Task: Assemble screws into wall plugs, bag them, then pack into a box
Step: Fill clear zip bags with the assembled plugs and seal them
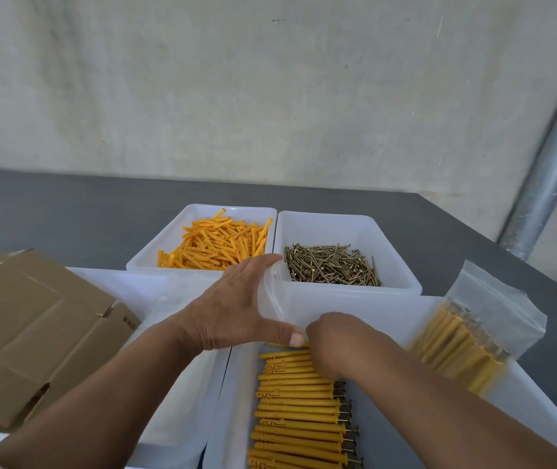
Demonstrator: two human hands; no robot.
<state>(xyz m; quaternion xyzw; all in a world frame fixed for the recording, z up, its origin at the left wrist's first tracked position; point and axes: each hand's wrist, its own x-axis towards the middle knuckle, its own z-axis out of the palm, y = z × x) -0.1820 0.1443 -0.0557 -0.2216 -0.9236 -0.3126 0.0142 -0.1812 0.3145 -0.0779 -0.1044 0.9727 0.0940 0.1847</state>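
Although the dark grey worktop (67, 214) runs back to a pale wall, everything on it sits toward its near edge. A brown cardboard box (33, 326) lies at the near left corner. Four white tubs stand in two rows. The front right tub (388, 316), largest in view, holds a neat row of plugs with screws (297, 411) lying side by side, screw heads to the right. The front left tub (128, 286) stands just beside it, next to the box. Behind them, the back left tub (155, 255) holds loose orange plugs (216, 245) and the back right tub (355, 225) holds loose screws (334, 265). A filled bag (466, 340) of plugs lies at the front right tub's right rim, blurred. The left hand (229, 313) grips a clear bag (270, 299) between thumb and fingers, above the meeting of the four tubs. The right hand (334, 336) is curled round a bunch of assembled plugs at the bag's lower end, over the far end of the row.
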